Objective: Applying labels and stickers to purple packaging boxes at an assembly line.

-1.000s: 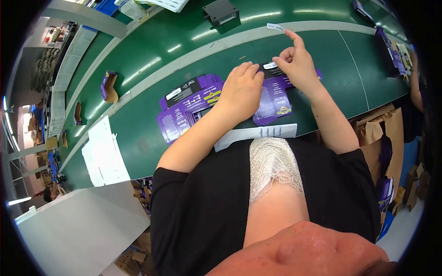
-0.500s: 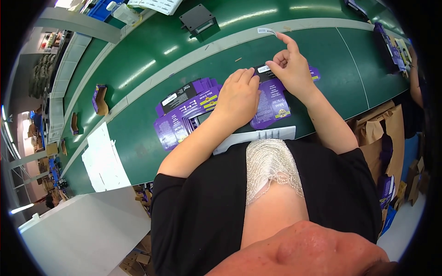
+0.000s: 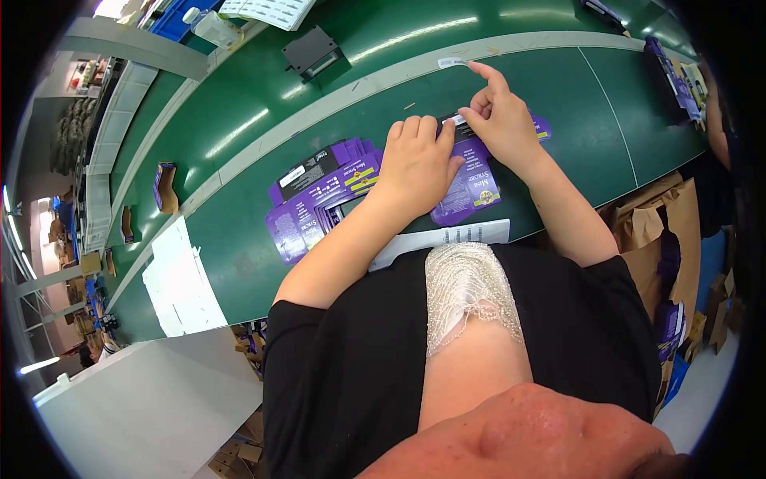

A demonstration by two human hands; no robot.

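My left hand (image 3: 416,166) lies flat over a flattened purple-and-black carton (image 3: 471,188), its fingers stretched toward the far edge and the thumb spread aside. My right hand (image 3: 504,124) is raised over the far right part of that carton. From its outstretched index fingertip hangs a small white sticker label (image 3: 452,62); the other fingers curl in. The right thumb is beside a white label (image 3: 459,120) on the carton's black panel, partly covered by my hands. Left of my left hand is a stack of similar flat cartons (image 3: 319,191), partly behind my forearm.
A white strip of printed paper (image 3: 447,234) lies along the near table edge. White sheets (image 3: 179,279) are at the left. Beyond the pale rail (image 3: 359,86), a green belt carries a black box (image 3: 311,52) and open cartons (image 3: 166,189). A brown paper bag (image 3: 666,231) stands right.
My left thumb has spread away from its fingers, and the hand has shifted slightly. The sticker on my right fingertip is a little lower. Black box and open cartons have slid left along the belt.
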